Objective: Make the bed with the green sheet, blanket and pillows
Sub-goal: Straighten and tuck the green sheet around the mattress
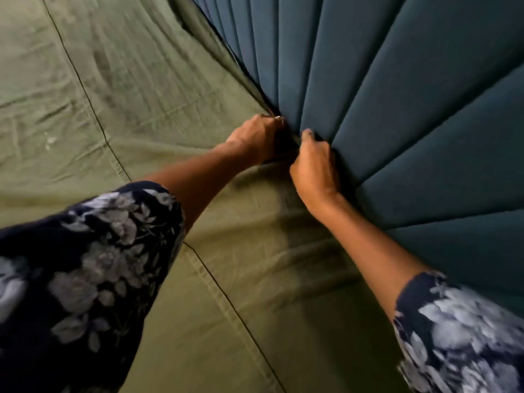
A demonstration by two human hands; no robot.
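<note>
Reaching forward from the near edge of the head view, both arms meet at the line where the green sheet (158,89) runs up against the dark teal padded headboard (402,89). The left hand (259,139) sits at that seam with its knuckles up and its fingers curled down into the gap between sheet and headboard; the fingertips are hidden there, so whether they pinch the cloth cannot be told. A ring shows on one finger at the far side of that hand. The right hand (314,165) lies just beside it, to the right and slightly nearer, its back toward the camera, its fingers bent over and pressed into the same gap against the foot of the headboard; its fingertips are hidden too.

The sheet covers the bed across the whole left and near part of the view, creased and wrinkled, with a stitched seam (93,109) running from far left toward the near centre. Folds of cloth bunch just below the two hands. The headboard fills the right and far right, its vertical padded channels fanning out from the hands. Both forearms are bare, and dark floral sleeves (93,256) cover the upper arms at the near corners.
</note>
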